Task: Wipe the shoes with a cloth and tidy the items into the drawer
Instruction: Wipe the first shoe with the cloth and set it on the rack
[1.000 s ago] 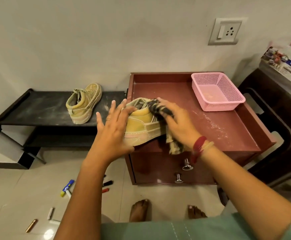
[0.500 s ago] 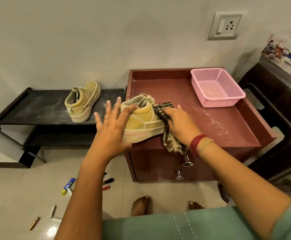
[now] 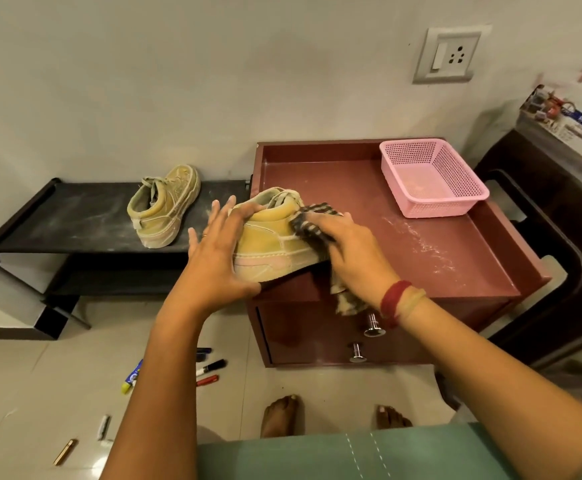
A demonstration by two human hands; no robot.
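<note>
Dusty tan shoe (image 3: pixel 275 247) sits on the desk's (image 3: pixel 421 251) front-left corner. Fingers straight, the left grip (image 3: pixel 217 258) braces its heel; the right grip (image 3: pixel 352 251) clutches a checked cloth (image 3: pixel 312 225) against its side. Pink basket (image 3: pixel 431 181) behind; markers (image 3: pixel 210 367) on floor.

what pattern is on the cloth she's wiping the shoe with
The cloth is checked, dark and beige; the head view, the only one, shows it.

Switch/socket plate (image 3: pixel 447 53) on wall; Multi-Box carton (image 3: pixel 573 133) top rt; blk rack (image 3: pixel 57 220) left
</note>
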